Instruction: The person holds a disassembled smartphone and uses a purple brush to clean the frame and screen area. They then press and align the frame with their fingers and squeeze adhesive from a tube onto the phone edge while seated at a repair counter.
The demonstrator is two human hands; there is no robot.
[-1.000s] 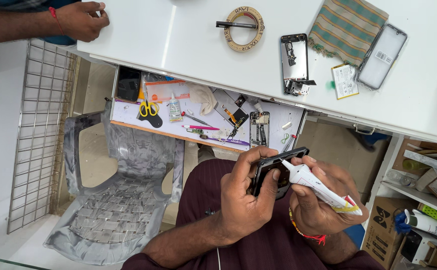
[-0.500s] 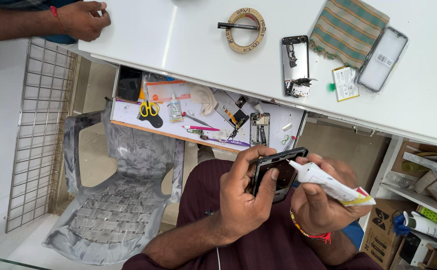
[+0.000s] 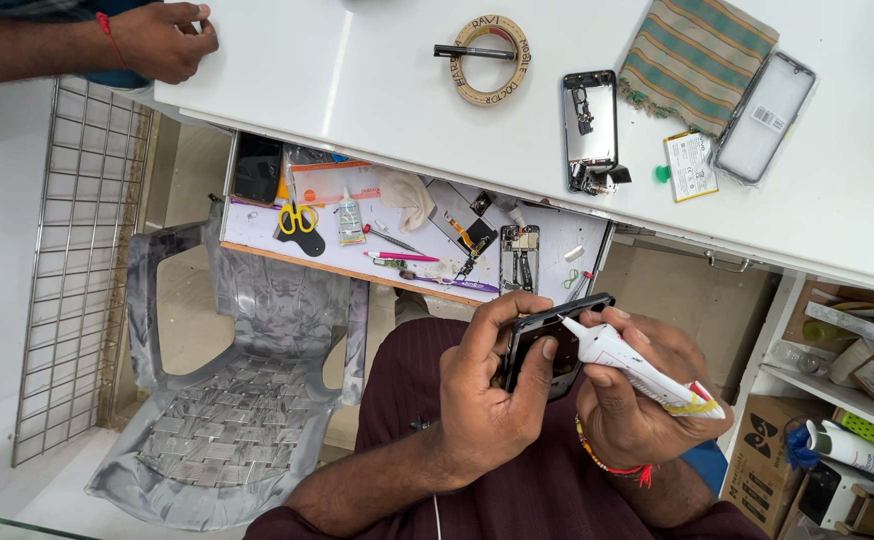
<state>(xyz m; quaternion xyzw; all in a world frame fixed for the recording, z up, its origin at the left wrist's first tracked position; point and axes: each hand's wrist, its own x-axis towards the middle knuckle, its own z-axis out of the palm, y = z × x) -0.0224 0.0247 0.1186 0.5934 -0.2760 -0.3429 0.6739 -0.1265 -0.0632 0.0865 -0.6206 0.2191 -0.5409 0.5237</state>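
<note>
1. Bare white table (image 3: 357, 90) lies open between another person's hand (image 3: 162, 40) and the tape ring (image 3: 492, 60).
2. Open drawer (image 3: 257, 235) is crowded with scissors (image 3: 299, 220) and tools.
3. Grey chair (image 3: 237, 400) blocks the left side.

You are sitting in a small phone-repair workshop. On the white counter (image 3: 377, 90) in front of you lie an opened phone (image 3: 590, 128) with its insides bared, a loose battery (image 3: 691, 165), a clear case (image 3: 765, 116), a tape roll (image 3: 493, 60) and a striped cloth (image 3: 694, 58). The open drawer (image 3: 257, 232) under it is strewn with scissors (image 3: 299, 219), a glue bottle (image 3: 351, 216), a screwdriver (image 3: 402, 257) and phone parts (image 3: 519, 258), while shelves (image 3: 837, 390) at your right hold boxes and tubes, and a plastic chair (image 3: 227, 400) stands beside you.
</note>
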